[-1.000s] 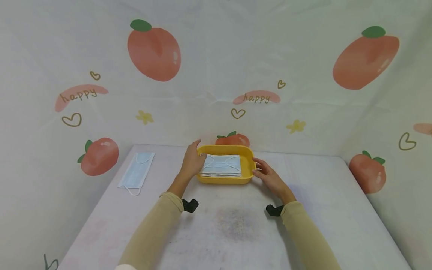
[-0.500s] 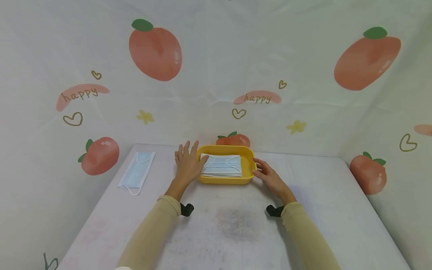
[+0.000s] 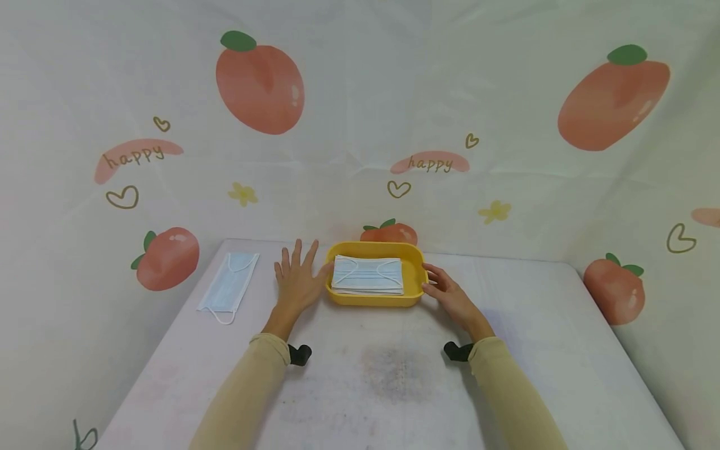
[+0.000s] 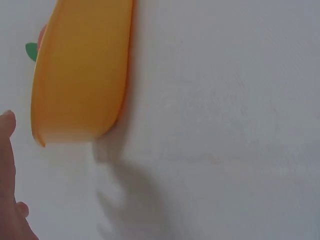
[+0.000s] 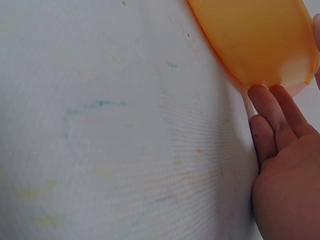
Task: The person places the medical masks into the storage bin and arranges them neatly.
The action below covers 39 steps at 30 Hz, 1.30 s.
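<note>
A yellow tray (image 3: 374,301) stands near the back of the table. In it lies a stack of pale blue face masks (image 3: 368,275) with white ear loops, towards its left side. My left hand (image 3: 297,289) is left of the tray, fingers spread; its thumb points at the tray's left end, and the left wrist view shows a gap between them. My right hand (image 3: 452,300) touches the tray's right end with its fingertips (image 5: 260,95), the fingers only slightly bent. Farther left, a single face mask (image 3: 229,282) lies flat on the table.
The light table (image 3: 394,400) meets a white curtain (image 3: 349,125) printed with fruit, hearts and lettering right behind the tray. Curtain sides border the table left and right. Black wrist mounts (image 3: 300,355) stick out from both sleeves.
My left hand has let go of the tray's left end and moved left, its fingers spreading. The right hand stays at the right end, and the masks stay in the tray.
</note>
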Available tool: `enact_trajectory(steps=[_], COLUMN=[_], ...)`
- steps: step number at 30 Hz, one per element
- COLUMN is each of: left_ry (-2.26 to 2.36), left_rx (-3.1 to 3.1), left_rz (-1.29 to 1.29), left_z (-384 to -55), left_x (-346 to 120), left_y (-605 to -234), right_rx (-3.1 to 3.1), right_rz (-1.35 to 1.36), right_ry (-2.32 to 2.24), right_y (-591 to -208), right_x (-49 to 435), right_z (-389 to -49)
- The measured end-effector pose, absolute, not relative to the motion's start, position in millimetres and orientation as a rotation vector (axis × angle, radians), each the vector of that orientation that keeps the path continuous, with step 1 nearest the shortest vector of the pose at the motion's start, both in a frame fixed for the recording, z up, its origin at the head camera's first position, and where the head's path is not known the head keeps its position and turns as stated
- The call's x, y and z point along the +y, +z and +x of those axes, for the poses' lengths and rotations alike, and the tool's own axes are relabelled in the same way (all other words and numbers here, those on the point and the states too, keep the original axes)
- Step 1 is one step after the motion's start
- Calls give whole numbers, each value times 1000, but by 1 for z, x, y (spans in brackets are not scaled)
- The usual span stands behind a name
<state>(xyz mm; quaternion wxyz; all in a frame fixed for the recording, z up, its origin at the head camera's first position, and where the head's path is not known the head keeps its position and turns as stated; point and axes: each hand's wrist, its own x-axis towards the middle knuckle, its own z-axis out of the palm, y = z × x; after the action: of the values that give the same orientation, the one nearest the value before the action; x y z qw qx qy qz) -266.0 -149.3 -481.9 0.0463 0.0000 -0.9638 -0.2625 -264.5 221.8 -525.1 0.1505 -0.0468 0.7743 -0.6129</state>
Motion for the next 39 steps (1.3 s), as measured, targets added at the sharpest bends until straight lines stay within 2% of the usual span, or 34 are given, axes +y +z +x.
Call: enact_trajectory(steps=[14, 39], left_ry=[-788, -840], left_rx=[-2926, -2853], left_rz=[131, 312], left_z=[-263, -234], left_x=[-188, -269], left_y=[-492, -502], right_rx=[2248, 2266], right_rz=[-123, -113], right_ry=[-1734, -1712], right_y=[-522, -523], right_x=[221, 218], right_z=[-263, -264])
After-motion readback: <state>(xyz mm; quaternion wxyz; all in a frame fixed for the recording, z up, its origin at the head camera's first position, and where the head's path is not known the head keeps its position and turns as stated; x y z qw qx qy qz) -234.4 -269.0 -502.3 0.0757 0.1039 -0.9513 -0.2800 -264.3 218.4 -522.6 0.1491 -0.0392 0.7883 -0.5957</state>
